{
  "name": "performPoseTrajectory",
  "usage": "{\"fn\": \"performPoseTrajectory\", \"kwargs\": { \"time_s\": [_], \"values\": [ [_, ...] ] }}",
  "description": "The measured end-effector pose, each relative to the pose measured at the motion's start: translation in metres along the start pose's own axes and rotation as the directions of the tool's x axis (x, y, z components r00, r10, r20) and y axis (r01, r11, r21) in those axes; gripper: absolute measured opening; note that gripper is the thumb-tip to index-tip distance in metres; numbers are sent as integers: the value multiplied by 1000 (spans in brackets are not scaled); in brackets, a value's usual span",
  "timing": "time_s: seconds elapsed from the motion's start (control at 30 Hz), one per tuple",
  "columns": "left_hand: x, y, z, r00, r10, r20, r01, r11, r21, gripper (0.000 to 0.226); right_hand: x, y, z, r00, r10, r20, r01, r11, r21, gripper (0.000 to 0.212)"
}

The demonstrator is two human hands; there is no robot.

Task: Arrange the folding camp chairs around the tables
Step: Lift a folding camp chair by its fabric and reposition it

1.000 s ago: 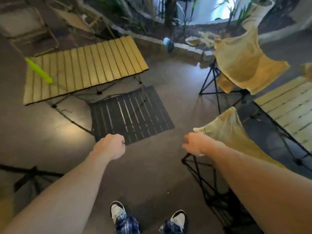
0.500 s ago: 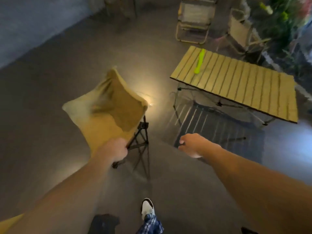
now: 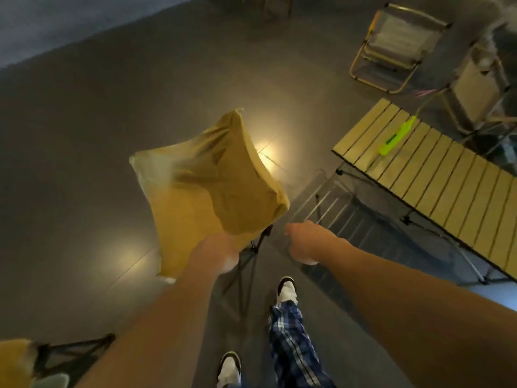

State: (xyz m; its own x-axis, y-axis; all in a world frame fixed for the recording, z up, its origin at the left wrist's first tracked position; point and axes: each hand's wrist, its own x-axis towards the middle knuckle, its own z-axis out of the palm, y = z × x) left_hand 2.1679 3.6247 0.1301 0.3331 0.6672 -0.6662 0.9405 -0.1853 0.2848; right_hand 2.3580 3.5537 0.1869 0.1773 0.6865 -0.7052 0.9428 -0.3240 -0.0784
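A tan fabric camp chair (image 3: 207,186) on a black folding frame stands on the floor just ahead of me, left of centre. My left hand (image 3: 214,254) is closed on the near edge of its seat fabric. My right hand (image 3: 305,242) hangs in the air to the chair's right with its fingers curled, holding nothing. A slatted wooden folding table (image 3: 447,186) stands at the right, with a lime-green object (image 3: 396,138) lying on its near end.
Two more folding chairs stand beyond the table, one with a yellow frame (image 3: 391,49) and one beige (image 3: 481,91). Part of another tan chair (image 3: 16,362) shows at the bottom left. My feet and plaid trousers (image 3: 291,337) are below. Bare grey floor stretches to the left.
One second ago my right hand held a different tan chair by another table. I have turned left; my left hand now grips this chair, which sits closer and larger in view.
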Motion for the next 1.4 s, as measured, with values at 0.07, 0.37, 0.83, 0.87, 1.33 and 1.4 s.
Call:
{"fn": "performPoseTrajectory", "kwargs": {
  "time_s": [0.07,0.37,0.83,0.87,1.33,1.4],
  "values": [
    [30,24,-10,1000,-13,2,13,999,-39,40,24,17,-17,1000,7,-11,-7,1000,18,49],
    [159,138,-28,974,-225,25,222,926,-307,67,153,94,-92,999,-17,-39,21,996,90,53],
    [238,171,9,968,-213,133,240,940,-244,33,258,79,-91,956,-292,-23,279,931,-236,87],
    [237,168,11,974,-181,139,210,950,-232,34,260,78,-90,959,-283,-38,262,926,-271,87],
    [183,52,9,787,92,610,-395,835,384,42,214,94,-38,993,118,-4,-105,862,-496,70],
    [191,43,-4,788,73,612,-425,784,453,42,199,100,-23,980,197,37,-160,879,-449,68]
  ]
}}
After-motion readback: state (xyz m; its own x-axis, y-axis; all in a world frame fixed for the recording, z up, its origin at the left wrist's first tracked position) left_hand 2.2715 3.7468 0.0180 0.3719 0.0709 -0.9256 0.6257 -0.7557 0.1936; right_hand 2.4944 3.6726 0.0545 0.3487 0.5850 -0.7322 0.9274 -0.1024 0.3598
